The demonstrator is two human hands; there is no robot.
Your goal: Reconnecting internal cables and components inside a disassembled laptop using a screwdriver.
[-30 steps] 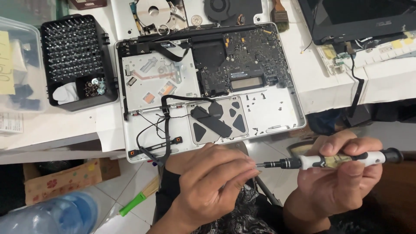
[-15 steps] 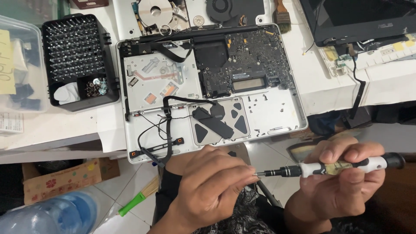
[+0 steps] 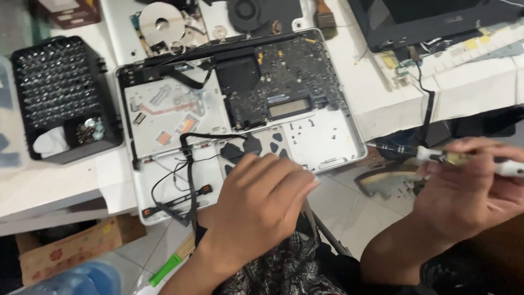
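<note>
Opened laptop chassis [image 3: 240, 120], silver and stripped of its bottom cover, lies across the centre of the head view on a white table [image 3: 71, 186], its near edge overhanging toward the person. The left hand [image 3: 256, 202], fingers loosely spread and gripping nothing, rests on the trackpad area at lower centre, just beside loose black cables [image 3: 185, 180]. The right hand [image 3: 469, 191], at the right edge, is closed around a precision screwdriver [image 3: 436, 155] whose tip points toward the chassis corner. The dark logic board [image 3: 284, 87] sits exposed at upper centre (a risk if the tip slips). Leaning on the overhang could tip the chassis; a snagged cable could tear. A black bit case [image 3: 60, 93] stands at upper left.
</note>
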